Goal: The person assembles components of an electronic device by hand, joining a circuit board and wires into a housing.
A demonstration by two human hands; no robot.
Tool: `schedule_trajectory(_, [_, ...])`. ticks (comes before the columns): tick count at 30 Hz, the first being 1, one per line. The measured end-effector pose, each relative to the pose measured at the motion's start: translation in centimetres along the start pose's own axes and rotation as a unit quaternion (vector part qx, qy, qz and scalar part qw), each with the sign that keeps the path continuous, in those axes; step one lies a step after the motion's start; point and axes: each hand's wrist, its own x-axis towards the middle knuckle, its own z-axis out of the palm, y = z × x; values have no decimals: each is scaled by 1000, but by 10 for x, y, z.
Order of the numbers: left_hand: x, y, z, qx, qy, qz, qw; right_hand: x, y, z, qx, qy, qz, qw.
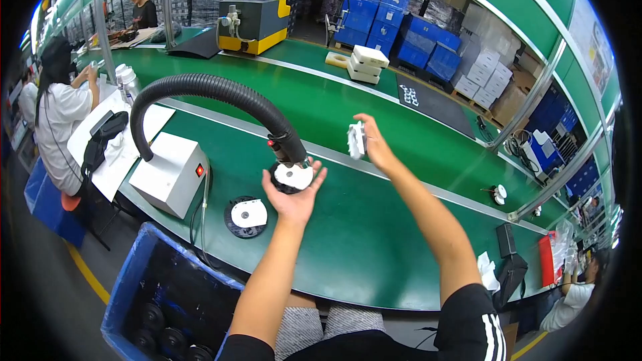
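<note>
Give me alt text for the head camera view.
A person's left hand holds a black-and-white disc at the end of a curved black hose; the right hand holds a white part. On the green bench sit a similar disc and a white box.

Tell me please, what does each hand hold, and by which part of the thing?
The left hand holds a black-and-white disc around its rim; the right hand holds a white piece at its right side.

Grey-and-yellow machine (264, 21), blue boxes (361, 17)
</note>
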Motion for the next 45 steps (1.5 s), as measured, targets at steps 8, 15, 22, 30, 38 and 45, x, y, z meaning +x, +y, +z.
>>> schedule_trajectory(8, [-3,14,-15,31,28,104,994,-113,-60,109,385,-28,180,905])
schedule_trajectory(15, [-5,11,-10,18,67,145,987,-113,-66,136,458,7,235,857])
schedule_trajectory(22, [-4,11,-13,27,74,164,983,-106,-86,141,429,44,247,868])
schedule_trajectory(30, [-10,5,-2,49,83,157,983,-91,-79,156,421,50,239,873])
schedule_trajectory(38, [-7,6,-8,35,83,154,984,-99,-80,159,434,85,257,860])
schedule_trajectory(45, [-5,9,-12,36,76,168,982,-99,-79,163,437,75,238,864])
